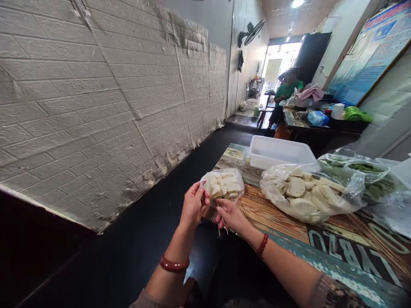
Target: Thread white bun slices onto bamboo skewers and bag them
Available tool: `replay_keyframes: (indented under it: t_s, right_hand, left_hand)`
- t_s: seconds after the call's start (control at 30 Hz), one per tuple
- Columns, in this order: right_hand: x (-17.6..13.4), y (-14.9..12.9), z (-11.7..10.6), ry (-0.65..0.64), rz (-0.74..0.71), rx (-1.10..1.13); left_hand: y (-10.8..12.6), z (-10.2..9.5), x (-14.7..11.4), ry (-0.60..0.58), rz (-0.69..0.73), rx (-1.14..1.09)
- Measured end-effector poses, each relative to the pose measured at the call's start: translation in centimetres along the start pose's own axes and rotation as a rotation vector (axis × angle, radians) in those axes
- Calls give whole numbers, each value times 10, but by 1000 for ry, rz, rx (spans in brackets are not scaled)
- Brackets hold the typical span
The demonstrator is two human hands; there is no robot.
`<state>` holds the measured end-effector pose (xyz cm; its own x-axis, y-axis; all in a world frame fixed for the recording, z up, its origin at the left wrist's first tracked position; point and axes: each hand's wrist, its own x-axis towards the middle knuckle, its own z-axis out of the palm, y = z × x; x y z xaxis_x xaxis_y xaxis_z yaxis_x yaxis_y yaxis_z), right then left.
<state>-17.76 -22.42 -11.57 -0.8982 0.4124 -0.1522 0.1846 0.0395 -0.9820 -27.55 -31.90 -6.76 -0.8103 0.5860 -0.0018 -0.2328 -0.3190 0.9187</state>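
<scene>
In the head view, my right hand (230, 215) is closed around a few thin wooden skewers (225, 224), whose ends poke out below the fingers. My left hand (193, 202) is beside it, fingers pinched together at the near left edge of a clear plastic bag (239, 176). Whether those fingertips hold the bag or a small piece is hidden from me. Inside the bag lie several pale, whitish chunks of food (229, 183). Both hands are over the table's near left corner.
On the wooden-patterned table (272, 216) are a white plastic tub (282, 149), a larger bag of pale slices (308, 192) and bags of greens (369, 171). A brick-patterned wall (128, 85) runs along the left. A person in green (287, 90) sits near a cluttered table farther back.
</scene>
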Motion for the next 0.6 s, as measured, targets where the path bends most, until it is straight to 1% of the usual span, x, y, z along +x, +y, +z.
replay_keyframes:
  t_s: [0.1, 0.17, 0.27, 0.4, 0.5, 0.53, 0.6]
  right_hand:
    - [-11, -5, -11, 41, -58, -83]
    - [-15, -11, -13, 47, -91, -125]
    - [-13, -18, -6, 36, -125, -152]
    - [-5, -17, 8, 38, -131, -162]
    - [-5, -13, 5, 4, -134, -164]
    - [-8, -12, 0, -1, -140, -166]
    - [-15, -12, -13, 29, -161, -173]
  left_hand:
    - [2, -2, 3, 26, 20, -36]
    - [1, 0, 5, 42, 34, -60]
    - [-1, 8, 3, 24, 24, -74]
    - [-2, 19, -4, -38, -61, -62]
    - [-4, 15, -5, -19, -75, -22]
    - [-5, 12, -4, -11, -85, 4]
    - [-10, 2, 1, 24, -87, 72]
